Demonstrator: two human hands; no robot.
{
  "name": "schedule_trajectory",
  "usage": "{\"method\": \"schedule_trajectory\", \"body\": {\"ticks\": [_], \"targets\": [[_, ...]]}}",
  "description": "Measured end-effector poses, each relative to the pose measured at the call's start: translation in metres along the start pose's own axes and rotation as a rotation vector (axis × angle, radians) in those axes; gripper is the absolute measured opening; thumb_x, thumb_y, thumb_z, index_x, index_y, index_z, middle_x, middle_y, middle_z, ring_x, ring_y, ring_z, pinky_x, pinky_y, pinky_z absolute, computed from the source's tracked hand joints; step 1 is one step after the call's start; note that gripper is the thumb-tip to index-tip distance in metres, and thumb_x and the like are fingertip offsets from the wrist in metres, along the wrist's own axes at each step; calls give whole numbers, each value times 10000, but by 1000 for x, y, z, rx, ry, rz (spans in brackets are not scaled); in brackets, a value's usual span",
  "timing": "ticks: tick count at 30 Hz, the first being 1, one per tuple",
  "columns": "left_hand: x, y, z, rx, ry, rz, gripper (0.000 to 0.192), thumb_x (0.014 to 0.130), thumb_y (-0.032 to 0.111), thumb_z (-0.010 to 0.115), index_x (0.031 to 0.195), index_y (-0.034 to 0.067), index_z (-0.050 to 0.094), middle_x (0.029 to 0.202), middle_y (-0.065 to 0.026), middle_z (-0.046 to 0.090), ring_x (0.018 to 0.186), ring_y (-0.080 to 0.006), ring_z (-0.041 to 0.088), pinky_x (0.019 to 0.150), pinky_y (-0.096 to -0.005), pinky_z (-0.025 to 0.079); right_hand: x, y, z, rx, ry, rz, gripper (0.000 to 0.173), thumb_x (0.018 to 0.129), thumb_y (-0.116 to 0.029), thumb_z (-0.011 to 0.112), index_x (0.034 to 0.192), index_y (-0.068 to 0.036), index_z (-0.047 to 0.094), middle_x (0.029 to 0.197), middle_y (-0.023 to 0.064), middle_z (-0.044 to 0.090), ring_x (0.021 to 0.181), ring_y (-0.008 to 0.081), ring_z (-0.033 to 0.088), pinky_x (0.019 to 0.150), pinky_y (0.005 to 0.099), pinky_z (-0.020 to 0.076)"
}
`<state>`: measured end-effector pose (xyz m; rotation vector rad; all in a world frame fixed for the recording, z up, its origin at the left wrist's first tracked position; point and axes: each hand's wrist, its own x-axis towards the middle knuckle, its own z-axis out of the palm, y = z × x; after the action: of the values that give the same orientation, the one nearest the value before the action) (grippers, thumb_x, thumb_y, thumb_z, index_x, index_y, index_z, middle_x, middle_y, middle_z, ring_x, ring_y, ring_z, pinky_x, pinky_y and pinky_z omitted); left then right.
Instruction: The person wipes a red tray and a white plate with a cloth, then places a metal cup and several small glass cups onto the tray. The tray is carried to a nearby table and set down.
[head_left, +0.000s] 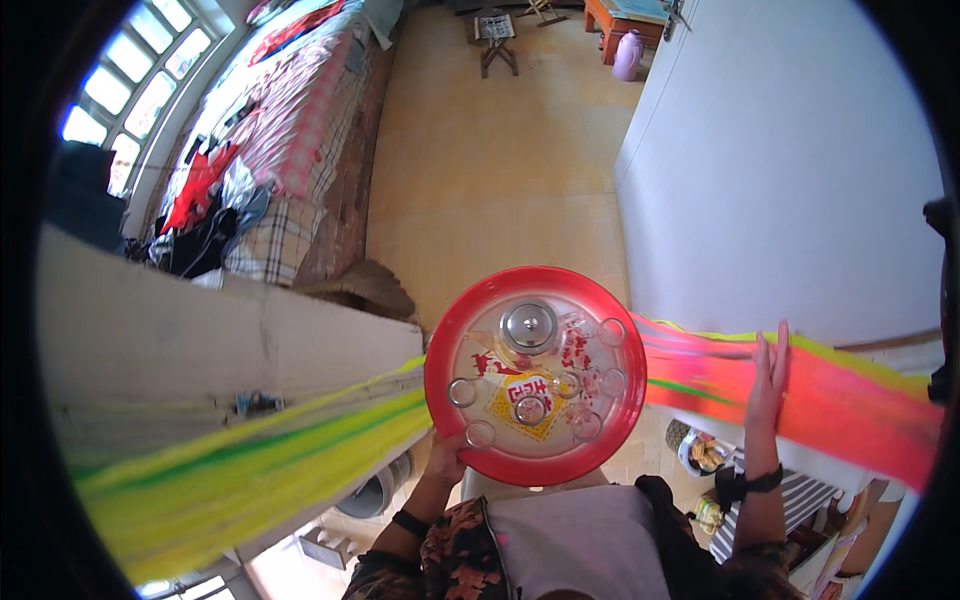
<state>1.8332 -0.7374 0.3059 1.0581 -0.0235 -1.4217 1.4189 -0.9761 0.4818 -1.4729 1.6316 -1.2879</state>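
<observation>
A round tray (454, 315) with a red rim and printed red and yellow decoration is held level in front of my body. My left hand (448, 457) grips its rim at the lower left. On the tray stand a pot with a round metal lid (530, 324) and several small clear glass cups (481, 434). My right hand (766, 386) is raised to the right, fingers straight, flat against a pink and orange curtain strip (697, 367). It holds nothing. The yellow and green side of the curtain (262, 472) hangs to my left.
A white door (765, 172) stands open at the right. Beyond the doorway are a tiled floor (495, 157), a bed with rumpled bedding and clothes (292, 142), a folding stool (497, 45) and a pink thermos flask (628, 56). A wall (187, 322) borders the left.
</observation>
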Motion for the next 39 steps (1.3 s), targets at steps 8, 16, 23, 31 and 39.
{"method": "schedule_trajectory", "body": {"ticks": [8, 16, 23, 31, 39], "targets": [[-24, 126, 115, -98, -44, 35, 514, 729, -38, 512, 1241, -2, 513, 1116, -120, 623, 996, -239, 635, 872, -372, 536, -10, -167, -94, -413, 111, -133, 459, 987, -93, 462, 1427, -10, 360, 1407, 162, 429, 1172, 281, 533, 987, 380, 435], [124, 306, 249, -92, -52, 38, 467, 723, -22, 519, 1190, -33, 536, 1051, -113, 629, 962, -244, 633, 862, -375, 529, 106, -166, -95, -581, 438, 96, 446, 949, -45, 505, 1384, 6, 422, 1379, 157, 467, 1141, 243, 538, 943, 347, 458], [260, 406, 318, -42, -78, 35, 448, 732, -22, 517, 1179, -22, 550, 1050, -96, 628, 960, -232, 624, 868, -361, 512, 143, -101, -48, -401, 453, 560, 381, 928, -94, 542, 1292, 10, 502, 1047, 87, 604, 846, 170, 613, 679, 262, 486], [386, 436, 363, -53, -82, 54, 501, 700, -19, 517, 1201, -5, 524, 1041, -84, 616, 943, -233, 617, 882, -373, 508, 270, -80, 67, -142, 215, 712, 245, 887, -114, 604, 1082, 34, 607, 841, 58, 623, 594, 130, 583, 531, 239, 464], [480, 490, 459, -75, -61, 32, 433, 684, -9, 526, 1116, -7, 550, 975, -71, 605, 901, -219, 610, 851, -358, 502, 522, -178, 280, 146, -430, 644, 520, 946, -289, 598, 1359, -3, 464, 1031, 55, 635, 939, 167, 627, 810, 326, 517]]}}
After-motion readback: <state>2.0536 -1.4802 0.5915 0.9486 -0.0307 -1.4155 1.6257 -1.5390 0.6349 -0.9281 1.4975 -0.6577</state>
